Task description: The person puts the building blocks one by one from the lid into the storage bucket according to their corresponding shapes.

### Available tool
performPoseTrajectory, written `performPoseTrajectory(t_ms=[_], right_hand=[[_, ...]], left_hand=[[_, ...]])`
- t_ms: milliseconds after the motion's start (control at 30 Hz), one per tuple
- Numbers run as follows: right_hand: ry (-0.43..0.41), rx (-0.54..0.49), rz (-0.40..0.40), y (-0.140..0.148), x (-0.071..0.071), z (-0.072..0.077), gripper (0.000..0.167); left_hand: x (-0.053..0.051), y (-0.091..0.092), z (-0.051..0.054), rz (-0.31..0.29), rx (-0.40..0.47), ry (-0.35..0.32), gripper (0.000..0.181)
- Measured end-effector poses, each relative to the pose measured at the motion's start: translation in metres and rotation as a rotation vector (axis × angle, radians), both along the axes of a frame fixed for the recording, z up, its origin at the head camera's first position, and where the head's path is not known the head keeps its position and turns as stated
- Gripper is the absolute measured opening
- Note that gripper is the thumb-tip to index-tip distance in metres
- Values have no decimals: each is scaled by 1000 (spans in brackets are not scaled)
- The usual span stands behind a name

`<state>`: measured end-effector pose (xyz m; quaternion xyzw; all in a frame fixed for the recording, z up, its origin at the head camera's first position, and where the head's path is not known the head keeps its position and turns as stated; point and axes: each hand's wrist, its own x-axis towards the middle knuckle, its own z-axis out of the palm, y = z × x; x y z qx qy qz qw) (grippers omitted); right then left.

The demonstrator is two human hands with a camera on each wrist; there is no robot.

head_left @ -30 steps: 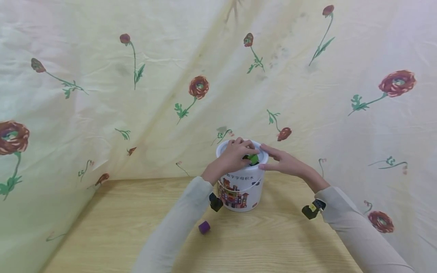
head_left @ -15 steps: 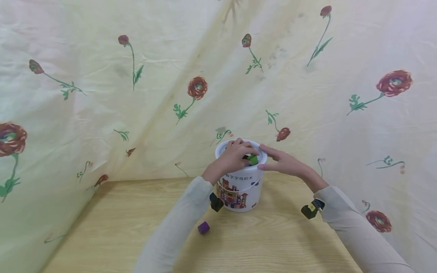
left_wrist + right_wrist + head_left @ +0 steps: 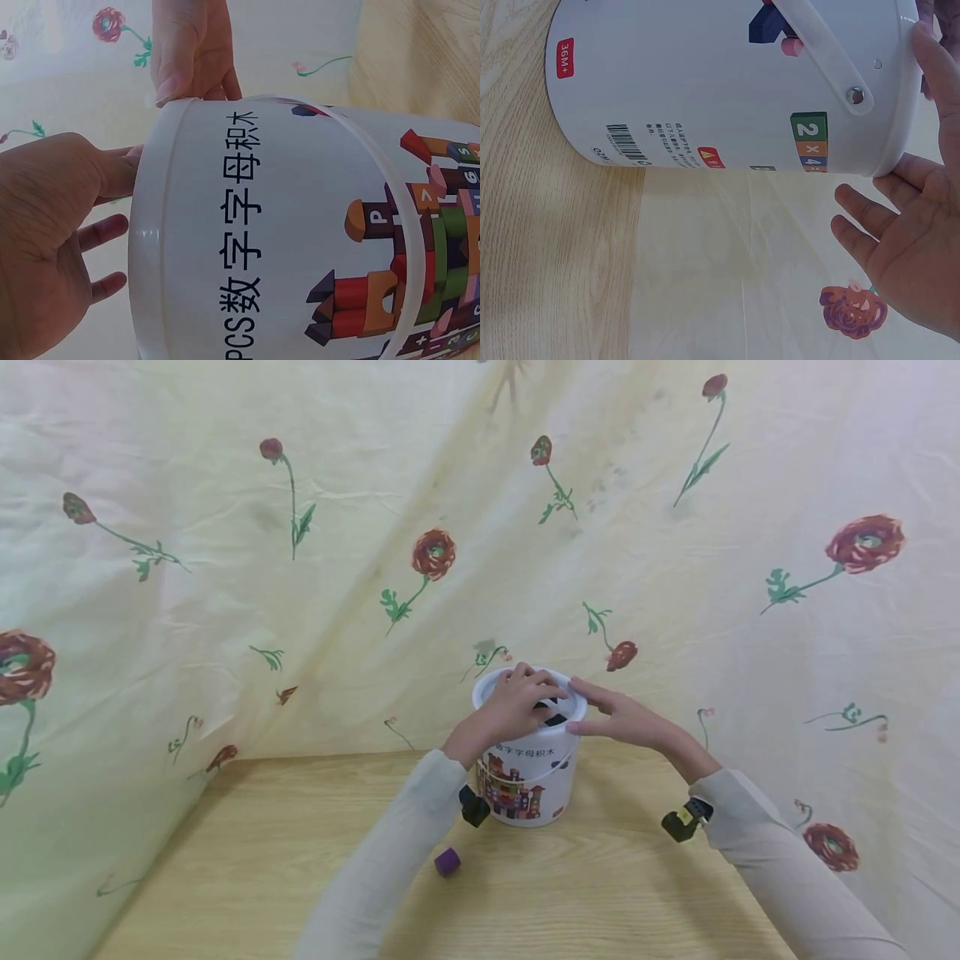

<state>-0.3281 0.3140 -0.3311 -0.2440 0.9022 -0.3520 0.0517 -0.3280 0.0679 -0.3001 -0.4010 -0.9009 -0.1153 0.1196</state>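
A white bucket [image 3: 525,793] with printed pictures of toy blocks and Chinese lettering stands upright on the table. Over its mouth, my left hand [image 3: 512,706] reaches in from the left, fingers spread and slightly bent, with nothing visible between them. Part of the bucket's inside shows as dark patches beneath the thumb; what lies deeper is hidden. From the other side, my right hand [image 3: 633,720] rests thumb and fingertips against the rim [image 3: 900,97], the fingers mostly straight. On the table in front of the bucket lies a small purple block [image 3: 447,862].
The wooden table [image 3: 585,902] meets a hanging flower-patterned cloth [image 3: 337,568] behind and at both sides. The bucket's thin white handle [image 3: 405,217] hangs down along its front. Black wrist cameras sit at both sleeves.
A green block visible under my left fingers in both earlier frames is now out of sight at the bucket's mouth. My hands and the bucket have barely moved; the purple block lies still.
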Motion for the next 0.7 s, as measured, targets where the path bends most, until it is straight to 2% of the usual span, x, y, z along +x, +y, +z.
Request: performPoseTrajectory(t_ms=[200,367,600,700], right_hand=[[2,2,0,0,0,0,88],[10,8,-5,-2,0,-1,88],[23,12,-14,-1,0,-1,89],[18,15,-24,-2,1,0,89]], left_hand=[[0,-8,0,36,55,15,37],[0,-22,-4,75,140,9,35],[-3,-54,-16,89,296,8,32],[-4,-69,-23,114,361,13,31]])
